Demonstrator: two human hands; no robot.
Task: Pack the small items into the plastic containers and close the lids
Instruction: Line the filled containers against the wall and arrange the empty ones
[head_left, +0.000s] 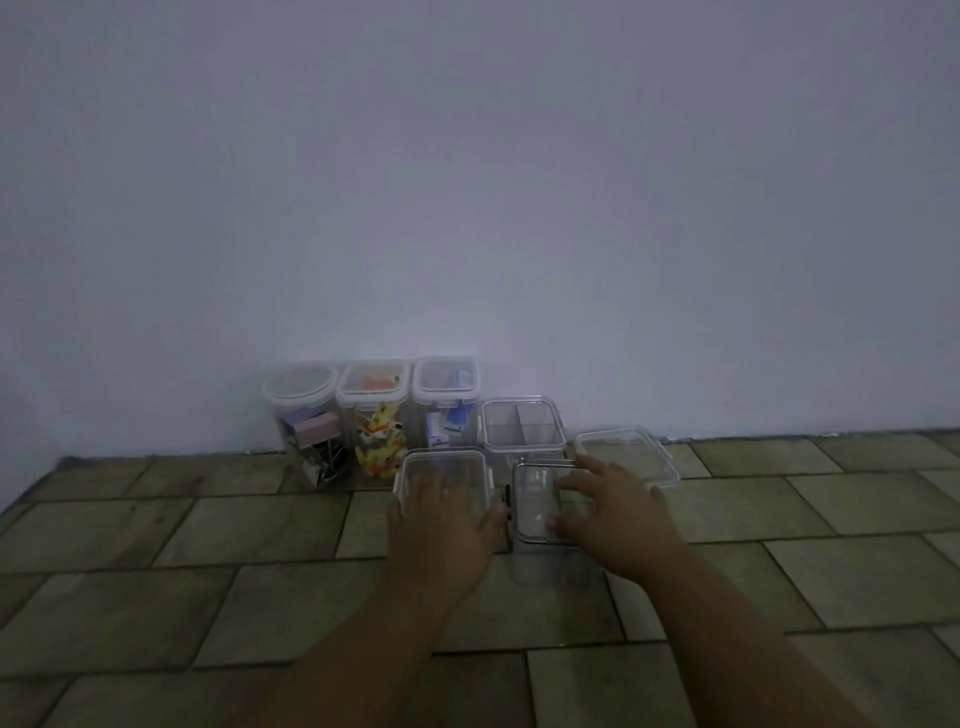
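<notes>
On the tiled floor (208, 597), left hand (441, 525) lies spread-fingered atop the lidded container (441, 462), right hand (618, 514) at the open container (535, 499) (grip unclear); likely light, slick plastic, best held by its walls.

Three filled containers (374, 415) line the wall (467, 182), a divided container (522, 428) to their right.
</notes>
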